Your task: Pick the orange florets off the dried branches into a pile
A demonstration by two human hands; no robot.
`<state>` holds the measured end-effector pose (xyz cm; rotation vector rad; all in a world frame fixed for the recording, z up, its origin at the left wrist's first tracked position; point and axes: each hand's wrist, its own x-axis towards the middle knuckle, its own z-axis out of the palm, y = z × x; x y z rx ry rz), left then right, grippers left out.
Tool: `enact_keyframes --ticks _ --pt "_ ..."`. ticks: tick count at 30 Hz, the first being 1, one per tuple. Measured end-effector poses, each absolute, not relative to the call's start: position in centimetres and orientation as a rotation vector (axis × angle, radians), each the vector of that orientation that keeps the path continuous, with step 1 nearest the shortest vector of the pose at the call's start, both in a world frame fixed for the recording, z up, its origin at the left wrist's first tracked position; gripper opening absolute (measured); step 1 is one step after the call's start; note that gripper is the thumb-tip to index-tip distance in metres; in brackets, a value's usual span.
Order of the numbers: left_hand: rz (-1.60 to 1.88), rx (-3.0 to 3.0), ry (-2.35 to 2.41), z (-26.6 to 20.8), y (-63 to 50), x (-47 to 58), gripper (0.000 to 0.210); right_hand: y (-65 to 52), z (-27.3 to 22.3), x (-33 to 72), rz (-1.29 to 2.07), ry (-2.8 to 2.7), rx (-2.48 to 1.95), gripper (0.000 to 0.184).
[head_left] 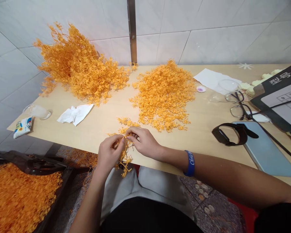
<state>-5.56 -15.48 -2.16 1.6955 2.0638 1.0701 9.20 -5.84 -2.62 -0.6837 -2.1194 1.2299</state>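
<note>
My left hand (111, 149) and my right hand (143, 141) meet at the table's front edge, fingertips pinched together. Between them is an orange artificial flower sprig (126, 158), its lower part hanging past the edge over my lap. Both hands are closed on it; the exact spot each finger grips is partly hidden. More orange sprigs (128, 121) lie just beyond my fingers. Behind my right hand spreads a flat heap of orange sprigs (166, 94). A taller, bushier pile of the same sprigs (80, 68) stands at the back left, against the wall.
On the left are a crumpled tissue (75, 114), a clear plastic cup (40, 111) and a small packet (23, 127). On the right lie a smartwatch (230, 134), a light-blue phone (269, 152), glasses (241, 105) and a dark box (281, 97). Orange pieces fill a container (60, 197) lower left.
</note>
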Motion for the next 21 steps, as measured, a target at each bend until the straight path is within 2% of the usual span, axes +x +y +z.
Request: enact_keyframes --ticks 14,21 --pt "1.221 1.387 2.16 -2.7 -15.0 -4.4 0.027 -5.8 -2.8 9.1 1.23 -2.048 -0.752 0.01" --pt "1.199 1.678 2.357 -3.2 -15.3 -3.9 0.022 -5.7 -2.6 9.3 1.238 -2.056 -0.682 0.01"
